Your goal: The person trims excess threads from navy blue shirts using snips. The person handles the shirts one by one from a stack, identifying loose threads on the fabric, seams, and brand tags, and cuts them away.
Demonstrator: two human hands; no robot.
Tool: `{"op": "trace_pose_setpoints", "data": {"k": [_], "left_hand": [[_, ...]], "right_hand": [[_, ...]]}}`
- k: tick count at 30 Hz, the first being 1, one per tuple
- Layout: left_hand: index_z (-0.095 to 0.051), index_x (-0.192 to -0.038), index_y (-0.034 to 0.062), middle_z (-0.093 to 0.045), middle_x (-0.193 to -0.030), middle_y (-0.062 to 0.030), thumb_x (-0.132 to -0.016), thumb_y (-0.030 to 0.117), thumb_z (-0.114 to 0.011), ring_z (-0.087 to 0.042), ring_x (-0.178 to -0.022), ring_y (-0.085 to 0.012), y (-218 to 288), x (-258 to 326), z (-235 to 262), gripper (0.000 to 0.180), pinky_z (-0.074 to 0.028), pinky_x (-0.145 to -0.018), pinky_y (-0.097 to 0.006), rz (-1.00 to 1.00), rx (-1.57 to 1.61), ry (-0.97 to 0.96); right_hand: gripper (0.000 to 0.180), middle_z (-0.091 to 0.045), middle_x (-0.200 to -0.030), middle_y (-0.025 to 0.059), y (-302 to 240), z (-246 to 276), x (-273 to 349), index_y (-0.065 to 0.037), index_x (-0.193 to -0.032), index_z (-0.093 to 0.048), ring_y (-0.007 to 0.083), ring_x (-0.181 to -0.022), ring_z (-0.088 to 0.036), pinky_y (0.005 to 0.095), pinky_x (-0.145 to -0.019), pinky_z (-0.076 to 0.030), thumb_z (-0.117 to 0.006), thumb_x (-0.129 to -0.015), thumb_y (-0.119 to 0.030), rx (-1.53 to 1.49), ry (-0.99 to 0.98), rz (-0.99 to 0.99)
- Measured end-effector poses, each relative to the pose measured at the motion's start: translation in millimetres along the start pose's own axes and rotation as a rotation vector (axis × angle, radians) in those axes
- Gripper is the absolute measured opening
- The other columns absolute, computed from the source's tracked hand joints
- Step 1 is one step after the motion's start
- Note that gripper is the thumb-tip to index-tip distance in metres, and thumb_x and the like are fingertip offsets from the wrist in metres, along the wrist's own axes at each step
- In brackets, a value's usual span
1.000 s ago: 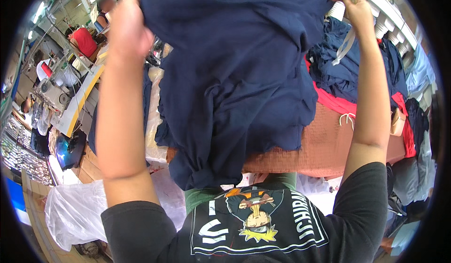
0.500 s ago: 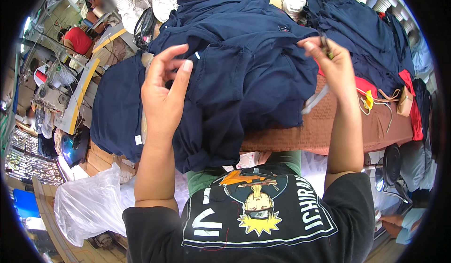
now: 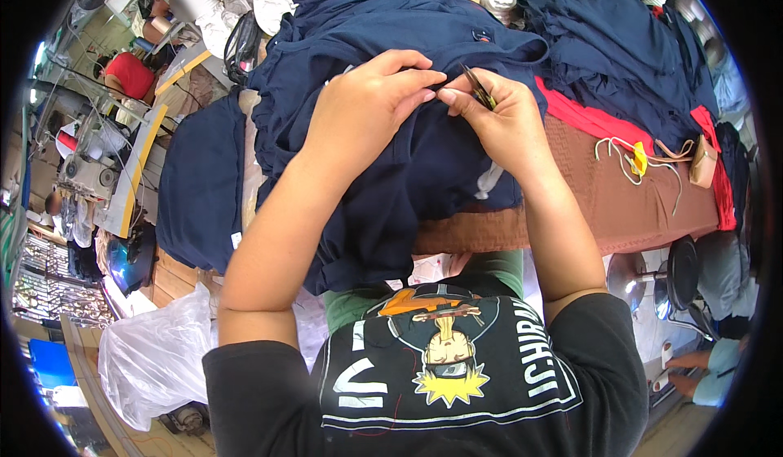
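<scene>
A navy blue garment (image 3: 424,159) lies bunched before me over the brown-covered table, with a small label near its far neckline. Above it my left hand (image 3: 367,102) is closed in a pinch, thumb against fingers; what they hold is too small to make out. My right hand (image 3: 510,114) keeps a pair of small thread snips (image 3: 481,90) in its curled fingers, blades pointing up and away. Its thumb and forefinger are pinched too, their tips almost meeting those of the left hand over the cloth.
More navy garments (image 3: 612,41) are heaped at the far right, beside a red strip of cloth (image 3: 587,118). A folded navy stack (image 3: 200,179) stands at the left. White cord with a yellow piece (image 3: 639,161) lies on the brown cover (image 3: 587,192). A clear plastic bag (image 3: 155,359) sits lower left.
Both hands have come together over the garment; before, they were wide apart. The left moved right and its fingers closed; the right moved left with the snips. The garment's right edge has shifted.
</scene>
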State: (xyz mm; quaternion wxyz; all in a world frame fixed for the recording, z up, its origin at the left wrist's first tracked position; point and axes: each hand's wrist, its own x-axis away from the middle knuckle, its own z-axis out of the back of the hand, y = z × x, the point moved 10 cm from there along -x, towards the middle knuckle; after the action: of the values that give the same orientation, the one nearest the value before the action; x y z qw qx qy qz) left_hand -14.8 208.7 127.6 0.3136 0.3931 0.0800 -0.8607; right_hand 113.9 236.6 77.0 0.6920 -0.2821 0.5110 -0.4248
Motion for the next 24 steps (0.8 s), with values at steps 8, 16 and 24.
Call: {"op": "trace_pose_setpoints", "data": {"k": [8, 16, 24], "left_hand": [[-0.067, -0.084, 0.008, -0.068, -0.083, -0.0013, -0.081, 0.017, -0.071, -0.065, -0.069, -0.0225, 17, -13, -11, 0.01, -0.052, -0.061, -0.032, -0.115, -0.136, -0.121], [-0.068, -0.085, 0.0026, -0.066, -0.068, -0.0033, -0.087, 0.02, -0.07, -0.061, -0.06, -0.0056, -24, -8, -19, 0.018, -0.048, -0.058, -0.022, 0.341, 0.336, -0.223], [-0.068, -0.09, -0.0001, -0.067, -0.074, -0.0022, -0.09, 0.018, -0.067, -0.061, -0.064, -0.0062, -25, -7, -22, 0.019, -0.049, -0.061, -0.022, 0.388, 0.4, -0.278]], "right_hand": [[0.025, -0.06, -0.067, 0.007, -28, 17, 2, -0.001, -0.089, -0.064, 0.0129, -0.061, -0.054, 0.0294, -0.059, -0.045, -0.071, -0.085, -0.025, 0.125, 0.003, 0.141], [0.02, -0.063, -0.09, 0.0178, -46, 33, 23, -0.002, -0.104, -0.06, 0.034, -0.084, -0.063, 0.0379, -0.073, -0.049, -0.063, -0.088, -0.014, 0.391, 0.04, 0.27], [0.013, -0.066, -0.089, 0.0127, -48, 22, 26, -0.004, -0.094, -0.065, 0.0326, -0.082, -0.064, 0.0388, -0.07, -0.05, -0.065, -0.084, -0.011, 0.408, -0.002, 0.261]]}}
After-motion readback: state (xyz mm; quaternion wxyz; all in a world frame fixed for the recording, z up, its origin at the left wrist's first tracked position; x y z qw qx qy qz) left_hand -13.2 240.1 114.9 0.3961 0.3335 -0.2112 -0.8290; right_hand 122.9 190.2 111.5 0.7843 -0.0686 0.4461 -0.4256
